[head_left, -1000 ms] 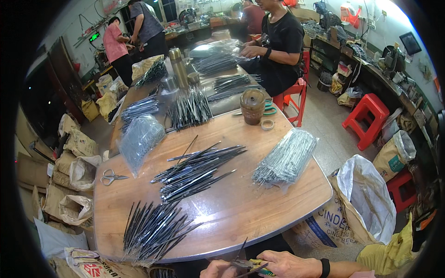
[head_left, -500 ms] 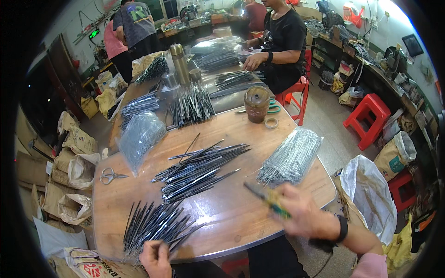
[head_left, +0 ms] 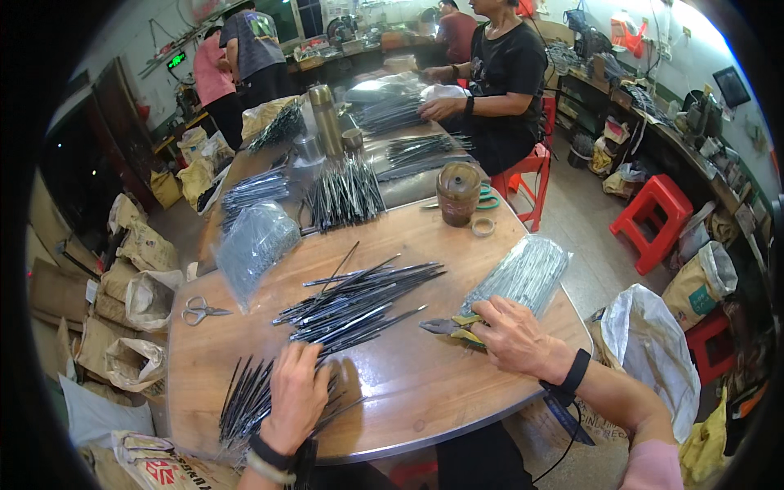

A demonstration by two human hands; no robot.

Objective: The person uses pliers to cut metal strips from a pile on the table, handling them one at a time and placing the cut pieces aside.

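My right hand (head_left: 523, 339) grips a pair of pliers (head_left: 442, 327) with yellow-green handles, jaws pointing left above the table, beside a clear bag of thin silvery strips (head_left: 523, 273). My left hand (head_left: 296, 388) is back side up, fingers bent together at the lower edge of the middle pile of thin dark rods (head_left: 359, 298); its fingertips are hidden, so what they pinch cannot be seen. Under and beside this hand lies a nearer pile of similar dark rods (head_left: 245, 404), partly covered by the wrist.
Scissors (head_left: 204, 311) lie at the table's left, near a plastic bag (head_left: 257, 245). A brown jar (head_left: 458, 194) and a tape roll (head_left: 483, 227) stand farther back, with a tall flask (head_left: 325, 121) beyond. A co-worker (head_left: 506, 90) sits across. A red stool (head_left: 651, 220) stands right.
My left hand has moved up from the near pile to the middle pile's edge. My right hand has shifted slightly up and left with the pliers, which now appear sharp.
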